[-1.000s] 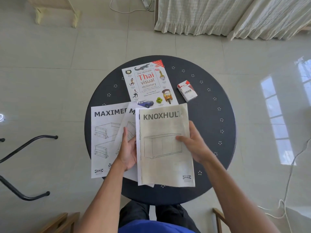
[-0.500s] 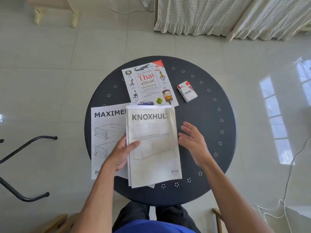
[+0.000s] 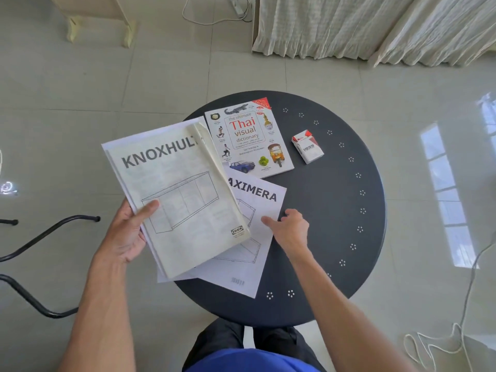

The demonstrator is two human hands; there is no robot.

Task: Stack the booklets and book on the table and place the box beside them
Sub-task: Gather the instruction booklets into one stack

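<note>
My left hand grasps the booklets at their near left edge, with my thumb on the cover and the other fingers under them. The top one has the word KNOXHULT and a drawing of a cabinet on its cover, and at least one white booklet is under it in the same grip. They are lifted and tilted, and their left part reaches out past the left edge of the round dark table. My right hand is on the white MAXIMERA booklet, which lies flat on the near part of the table; my fingers are bent and pinch its right edge, the index finger pressing on the page. This booklet is partly covered by the ones in my left hand. The book, a Thai visual dictionary, lies flat on the far side of the table, its near corner touching the MAXIMERA booklet. The small white and red box lies to the right of the book, near but apart from it.
</note>
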